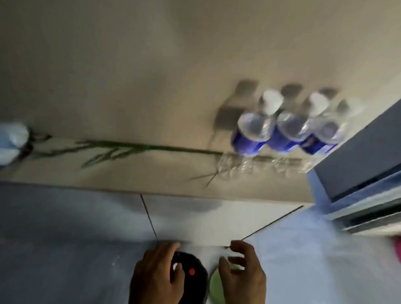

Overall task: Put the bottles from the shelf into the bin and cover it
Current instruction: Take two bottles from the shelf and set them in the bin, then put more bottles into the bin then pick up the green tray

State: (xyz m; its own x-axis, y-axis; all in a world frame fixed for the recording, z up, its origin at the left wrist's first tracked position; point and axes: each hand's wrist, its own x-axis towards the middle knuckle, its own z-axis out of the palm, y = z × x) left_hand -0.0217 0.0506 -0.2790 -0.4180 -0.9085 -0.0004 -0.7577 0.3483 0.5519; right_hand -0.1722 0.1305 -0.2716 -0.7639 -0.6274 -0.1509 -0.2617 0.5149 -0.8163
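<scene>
Just starting: 3 bottles up on shelf by wall, none moved yet. Both hands empty w/ fingers loose, left hand on black bin, right hand beside green lid

Your bottles — clear, blue labels, white caps. Shelf beige, green leaf pattern. Below your hands: black bin with red dot — green lid.

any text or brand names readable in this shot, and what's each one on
None can be read.
Blue labels on the three bottles on the shelf: white print on the rightmost label, too blurred to read.
Black round object under the left hand: a red dot and a white mark, no letters.
</scene>
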